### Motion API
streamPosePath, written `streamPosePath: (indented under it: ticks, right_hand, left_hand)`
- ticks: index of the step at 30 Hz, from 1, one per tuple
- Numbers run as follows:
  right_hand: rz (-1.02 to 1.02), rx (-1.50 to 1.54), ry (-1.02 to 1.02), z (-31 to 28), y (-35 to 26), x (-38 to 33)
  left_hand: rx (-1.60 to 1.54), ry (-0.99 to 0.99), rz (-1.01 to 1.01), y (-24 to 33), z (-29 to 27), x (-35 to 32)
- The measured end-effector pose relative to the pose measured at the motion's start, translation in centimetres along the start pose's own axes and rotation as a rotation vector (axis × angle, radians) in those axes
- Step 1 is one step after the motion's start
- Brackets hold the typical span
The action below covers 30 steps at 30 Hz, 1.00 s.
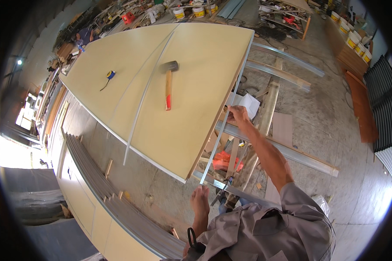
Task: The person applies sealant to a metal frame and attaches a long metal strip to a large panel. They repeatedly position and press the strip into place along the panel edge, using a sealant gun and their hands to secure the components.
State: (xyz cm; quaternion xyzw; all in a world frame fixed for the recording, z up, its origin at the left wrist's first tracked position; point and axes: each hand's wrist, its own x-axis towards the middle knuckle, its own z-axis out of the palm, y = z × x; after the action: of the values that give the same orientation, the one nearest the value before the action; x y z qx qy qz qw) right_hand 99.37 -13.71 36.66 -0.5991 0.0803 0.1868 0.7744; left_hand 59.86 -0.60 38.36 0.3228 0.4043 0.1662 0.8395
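Note:
A large cream-coloured panel (130, 87) lies flat on a raised metal frame in front of me. Along its right edge runs a long thin metal strip (214, 150). My right hand (238, 114) is closed on this strip about midway along the panel's edge. At the strip's near end, beside the panel's near corner, my left hand (200, 200) has its fingers pinched together on the tip. On the panel rest a mallet (168, 87) with a dark head and a wooden, red-ended handle, a blue tape measure (110, 75) and another loose metal strip (144, 93).
Metal support bars (298, 157) stick out to the right beneath the panel. An orange-red bag (226, 161) and scraps lie below them. Stacked grey profiles (130, 222) stand at the near left. A person (86, 35) is at the far left. Buckets (353, 39) line the right side.

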Motion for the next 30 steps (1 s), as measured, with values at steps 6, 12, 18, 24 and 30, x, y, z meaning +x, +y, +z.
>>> streamPosePath:
  ticks: [6, 12, 18, 24, 30]
  right_hand:
    - [0.009, -0.056, -0.023, 0.0, -0.4, 2.2]
    - [0.007, -0.054, -0.084, 2.3, 0.8, 2.8]
    - [-0.004, -0.161, -0.043, -0.5, 0.4, 3.6]
    - [0.060, -0.167, -0.130, 1.3, 2.0, 5.6]
    - [0.071, -0.183, -0.125, 2.4, 0.8, 5.0]
  left_hand:
    - [-0.091, 0.002, -0.033, 0.3, 0.2, 2.7]
    - [-0.142, 0.028, -0.008, -0.4, -1.4, 3.9]
    - [-0.184, 0.082, -0.027, 1.2, 1.4, 5.0]
    - [-0.386, 0.138, 0.047, 0.8, 0.9, 5.7]
    - [-0.431, 0.143, 0.053, 1.6, 1.6, 6.0]
